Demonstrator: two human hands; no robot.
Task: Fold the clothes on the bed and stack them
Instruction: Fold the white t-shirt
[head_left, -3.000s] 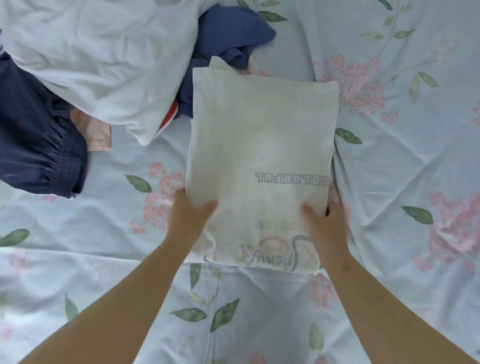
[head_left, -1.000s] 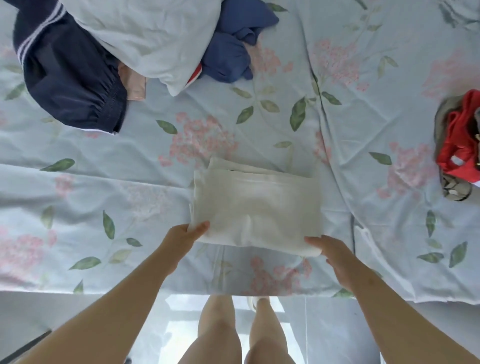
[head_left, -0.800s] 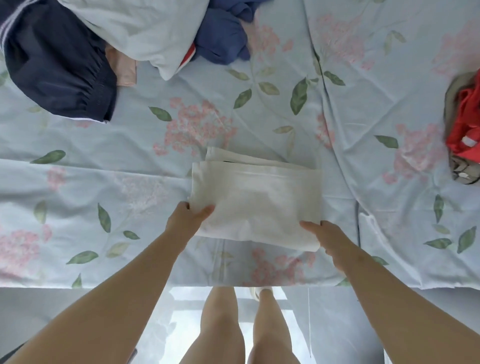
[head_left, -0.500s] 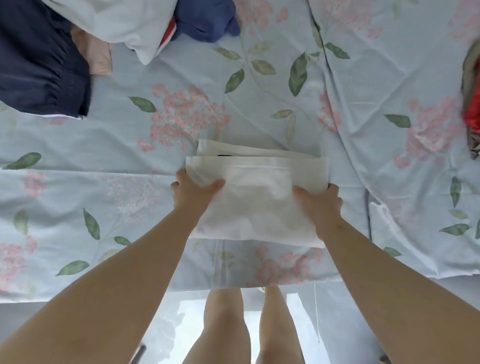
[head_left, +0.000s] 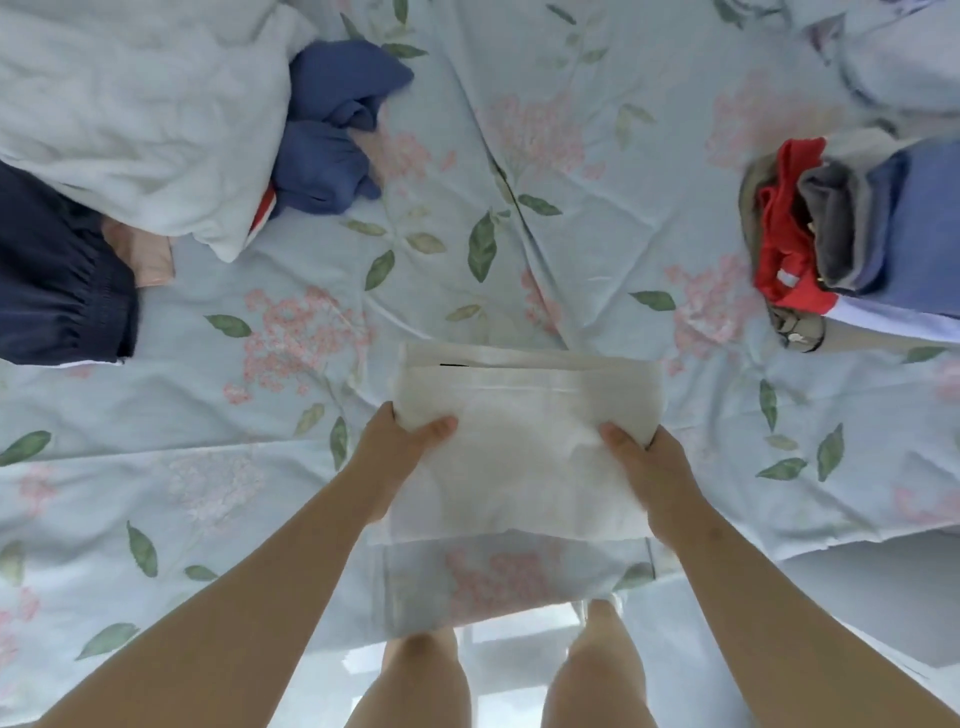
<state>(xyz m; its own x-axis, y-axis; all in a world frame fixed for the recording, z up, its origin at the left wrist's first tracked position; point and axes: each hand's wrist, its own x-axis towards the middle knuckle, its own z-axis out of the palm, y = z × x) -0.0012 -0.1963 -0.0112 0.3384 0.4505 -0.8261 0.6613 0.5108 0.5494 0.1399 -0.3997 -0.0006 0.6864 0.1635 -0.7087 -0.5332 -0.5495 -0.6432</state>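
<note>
1. The person's bare knees (head_left: 415, 675) stand nearest, just off the near edge of the bed, with both forearms reaching forward above them.
2. The left hand (head_left: 400, 441) grips the left side of a folded cream T-shirt (head_left: 524, 467), thumb on top and fingers curled under the edge.
3. The right hand (head_left: 641, 457) grips the right side the same way, thumb pressed on top and fingers wrapped round the edge.
4. The T-shirt sits between the hands over the near edge of the bed; I cannot tell whether it rests on the bed or is lifted.
5. Around it spreads a pale blue floral bedsheet (head_left: 519, 234) with pink blossoms and green leaves.
6. To the far right, well apart from the shirt, sits a stack of folded clothes (head_left: 909, 234) with a red garment (head_left: 784, 244) at its left side.
7. To the far left lie unfolded clothes: navy shorts (head_left: 57, 291), a peach cloth (head_left: 145, 254), a white garment (head_left: 140, 119) and a crumpled blue garment (head_left: 332, 130).
</note>
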